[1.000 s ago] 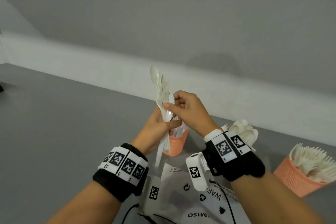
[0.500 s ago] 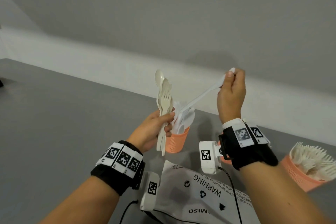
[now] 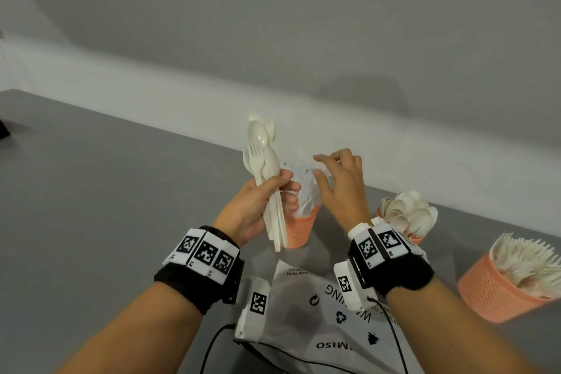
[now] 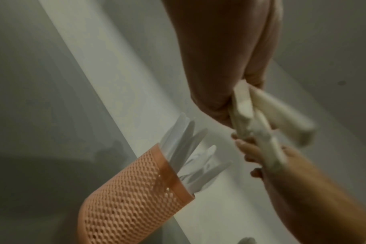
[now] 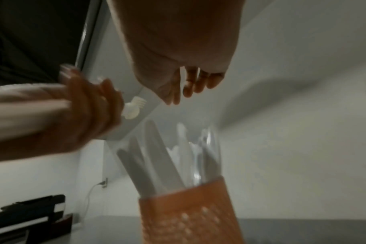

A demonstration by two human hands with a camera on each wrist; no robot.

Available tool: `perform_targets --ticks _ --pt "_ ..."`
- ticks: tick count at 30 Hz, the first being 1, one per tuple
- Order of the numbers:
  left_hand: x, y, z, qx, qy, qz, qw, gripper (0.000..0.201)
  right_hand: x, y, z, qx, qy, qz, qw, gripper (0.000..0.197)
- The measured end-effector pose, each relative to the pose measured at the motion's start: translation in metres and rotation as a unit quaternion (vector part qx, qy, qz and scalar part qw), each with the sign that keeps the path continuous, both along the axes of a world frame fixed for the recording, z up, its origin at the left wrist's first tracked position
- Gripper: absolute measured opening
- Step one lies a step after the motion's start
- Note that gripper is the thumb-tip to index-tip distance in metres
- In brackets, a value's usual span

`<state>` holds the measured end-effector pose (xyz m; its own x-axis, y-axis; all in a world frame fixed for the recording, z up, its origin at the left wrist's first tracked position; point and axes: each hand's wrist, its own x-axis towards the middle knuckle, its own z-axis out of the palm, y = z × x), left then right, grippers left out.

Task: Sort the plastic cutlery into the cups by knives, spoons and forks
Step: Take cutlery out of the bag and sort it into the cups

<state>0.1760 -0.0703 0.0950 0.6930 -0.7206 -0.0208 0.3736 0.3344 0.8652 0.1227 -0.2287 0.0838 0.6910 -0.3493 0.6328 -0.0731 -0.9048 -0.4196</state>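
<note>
Gripping a bundle (image 3: 267,188) of spoons and forks at centre frame, the left hand (image 3: 255,206) holds it upright; the right hand (image 3: 343,188), fingers spread and empty, hovers over the knife cup (image 3: 299,229). Spoon cup (image 3: 406,218) and fork cup (image 3: 498,291) sit right on the grey table (image 3: 106,191), a pale wall (image 3: 273,24) behind.

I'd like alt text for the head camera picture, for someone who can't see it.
A left hand grips a bunch of white plastic cutlery above an orange mesh cup of knives, the empty right hand open beside it. Two more orange cups hold spoons and forks.
</note>
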Motion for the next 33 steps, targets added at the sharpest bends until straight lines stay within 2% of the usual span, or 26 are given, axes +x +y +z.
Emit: perform_targets --ticks 2,4,5,7,9,10,12,14,16,17,18,20,21,26,28,29,30,32,33 --pt "0.002 -0.003 -0.001 -0.021 -0.007 0.021 1.000 0.010 -0.007 0.012 0.012 0.047 -0.054 0.065 0.995 0.017" --pt "0.002 -0.006 0.001 -0.026 -0.025 0.040 0.999 0.013 -0.016 0.027 0.022 0.128 -0.024 0.160 0.978 0.017" --pt "0.001 -0.008 0.002 -0.018 -0.033 0.047 0.998 0.014 -0.018 0.035 0.024 0.159 0.043 0.196 0.967 0.020" --pt "-0.001 -0.012 0.005 0.011 -0.040 0.067 0.997 0.015 -0.020 0.047 0.023 0.133 0.216 0.226 0.941 0.046" --pt "-0.004 -0.015 0.007 0.051 -0.064 0.083 0.993 0.021 -0.017 0.052 0.017 0.107 0.295 0.230 0.921 0.065" --pt "-0.006 -0.015 0.009 0.065 -0.081 0.081 0.991 0.025 -0.017 0.053 0.016 0.129 0.296 0.231 0.918 0.062" --pt "-0.007 -0.014 0.011 0.073 -0.117 0.069 0.988 0.024 -0.017 0.053 0.016 0.228 0.275 0.246 0.901 0.034" --pt "-0.008 -0.010 0.012 0.073 -0.135 0.052 0.987 0.027 -0.020 0.052 0.018 0.367 0.245 0.274 0.854 0.012" --pt "-0.005 -0.007 0.013 0.056 -0.117 0.021 0.991 0.046 -0.022 0.050 0.018 0.536 0.203 0.325 0.753 0.007" --pt "-0.004 -0.007 0.013 0.037 -0.092 0.003 0.995 0.052 -0.023 0.048 0.019 0.592 0.193 0.347 0.702 0.009" --pt "-0.004 -0.006 0.014 0.015 -0.061 -0.010 0.998 0.052 -0.023 0.046 0.018 0.623 0.196 0.364 0.664 0.011" --pt "-0.003 -0.005 0.016 -0.022 -0.003 -0.016 1.000 0.037 -0.025 0.043 0.015 0.639 0.226 0.386 0.626 0.015" --pt "-0.002 -0.005 0.018 -0.030 0.014 -0.014 0.999 0.029 -0.026 0.042 0.013 0.634 0.241 0.392 0.621 0.018" --pt "-0.004 -0.006 0.016 -0.005 0.009 0.004 1.000 0.024 -0.025 0.037 0.010 0.621 0.274 0.369 0.635 0.019" --pt "-0.005 -0.008 0.014 -0.006 0.008 0.021 1.000 0.021 -0.027 0.037 0.012 0.604 0.294 0.327 0.665 0.018" --pt "-0.006 -0.008 0.014 -0.003 0.010 0.035 0.999 0.021 -0.028 0.039 0.012 0.578 0.297 0.293 0.702 0.018" --pt "-0.006 -0.009 0.014 -0.004 0.017 0.052 0.998 0.021 -0.027 0.041 0.011 0.529 0.283 0.253 0.759 0.019" --pt "-0.003 -0.010 0.013 -0.017 0.053 0.089 0.994 0.020 -0.027 0.046 0.008 0.361 0.170 0.160 0.903 0.031" --pt "-0.001 -0.010 0.012 -0.027 0.070 0.100 0.992 0.020 -0.028 0.049 0.008 0.270 0.091 0.134 0.949 0.034"
